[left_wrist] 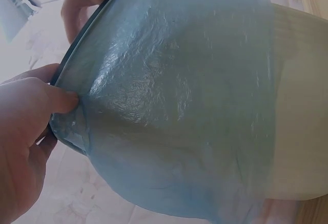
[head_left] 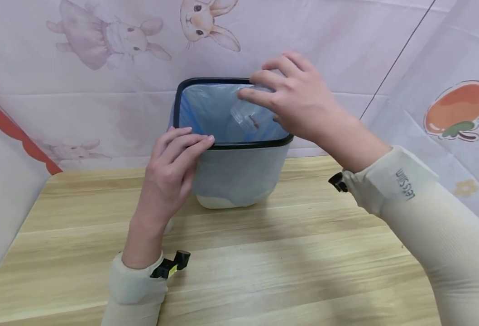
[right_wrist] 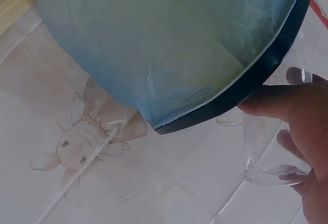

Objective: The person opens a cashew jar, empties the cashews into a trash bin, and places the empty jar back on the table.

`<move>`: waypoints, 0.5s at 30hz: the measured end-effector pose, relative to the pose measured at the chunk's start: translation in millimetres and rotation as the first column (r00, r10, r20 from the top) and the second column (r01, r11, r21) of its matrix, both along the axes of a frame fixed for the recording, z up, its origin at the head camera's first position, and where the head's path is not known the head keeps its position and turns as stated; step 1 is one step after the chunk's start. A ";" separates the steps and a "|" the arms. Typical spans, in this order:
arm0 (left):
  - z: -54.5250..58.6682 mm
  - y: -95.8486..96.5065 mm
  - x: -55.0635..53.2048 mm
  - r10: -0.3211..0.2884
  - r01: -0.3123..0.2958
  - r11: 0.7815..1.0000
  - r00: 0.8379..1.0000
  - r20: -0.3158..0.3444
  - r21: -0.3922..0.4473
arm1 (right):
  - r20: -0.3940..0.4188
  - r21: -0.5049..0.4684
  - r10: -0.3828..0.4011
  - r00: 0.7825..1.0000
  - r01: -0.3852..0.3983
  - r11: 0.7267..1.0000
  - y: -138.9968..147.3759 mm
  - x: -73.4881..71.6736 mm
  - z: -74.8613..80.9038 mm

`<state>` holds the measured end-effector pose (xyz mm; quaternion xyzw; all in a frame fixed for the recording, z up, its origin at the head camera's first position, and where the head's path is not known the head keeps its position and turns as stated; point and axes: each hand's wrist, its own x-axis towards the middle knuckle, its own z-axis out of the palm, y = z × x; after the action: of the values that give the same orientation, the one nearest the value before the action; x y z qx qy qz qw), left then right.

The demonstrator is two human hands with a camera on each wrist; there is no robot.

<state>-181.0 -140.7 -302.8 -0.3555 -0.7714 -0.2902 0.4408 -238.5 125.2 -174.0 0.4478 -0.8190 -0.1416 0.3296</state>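
Observation:
A pale trash can point(head_left: 219, 202) stands on the table, with a translucent blue bin liner point(head_left: 239, 174) folded over its outside under a black rim ring point(head_left: 247, 146). My left hand point(head_left: 172, 170) grips the near left corner of that rim, fingers over the top and thumb point(left_wrist: 64, 101) against the liner outside. Over the right side of the opening, my right hand point(head_left: 296, 97) holds a clear plastic cup point(head_left: 245, 111). The cup tilts mouth-down into the can, and a small brown bit shows near its mouth. In the right wrist view the clear base of the cup point(right_wrist: 277, 175) shows beside the rim.
Behind the can hangs a pale cloth backdrop point(head_left: 121, 108) printed with rabbits, and another printed panel point(head_left: 435, 172) rises at the right. The wood-grain table point(head_left: 239, 267) extends in front. Each sleeve carries a small black wrist camera point(head_left: 170, 266).

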 end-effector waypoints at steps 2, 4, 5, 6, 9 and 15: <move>-0.1 0.1 0.0 0.001 -0.001 1.000 1.000 0.002 -0.003 | 0.040 -0.022 -0.014 0.999 0.015 1.000 2.5 2.2 0.3; -0.4 0.1 0.1 0.001 -0.001 1.000 1.000 0.005 -0.004 | 0.079 -0.056 -0.022 0.997 0.026 0.998 5.0 4.2 0.0; -0.5 0.2 0.0 0.001 -0.001 1.000 1.000 0.006 -0.004 | 0.099 -0.077 -0.024 0.995 0.031 0.997 6.2 5.1 -0.3; -0.5 0.2 0.1 0.001 -0.001 1.000 1.000 0.006 -0.003 | 0.114 -0.098 -0.025 0.993 0.036 0.995 7.4 6.0 -0.7; -0.4 0.4 0.0 -0.001 0.001 1.000 1.000 0.006 0.001 | 0.174 -0.166 -0.037 0.984 0.067 0.984 12.0 9.3 -2.3; -0.2 0.4 0.1 0.001 -0.001 1.000 1.000 0.007 0.001 | 0.269 -0.324 -0.027 0.963 0.117 0.939 23.2 17.9 -4.9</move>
<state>-180.9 -140.3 -303.0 -0.3541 -0.7729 -0.2916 0.4384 -220.6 148.4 -178.9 0.3688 -0.8833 0.0485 0.2853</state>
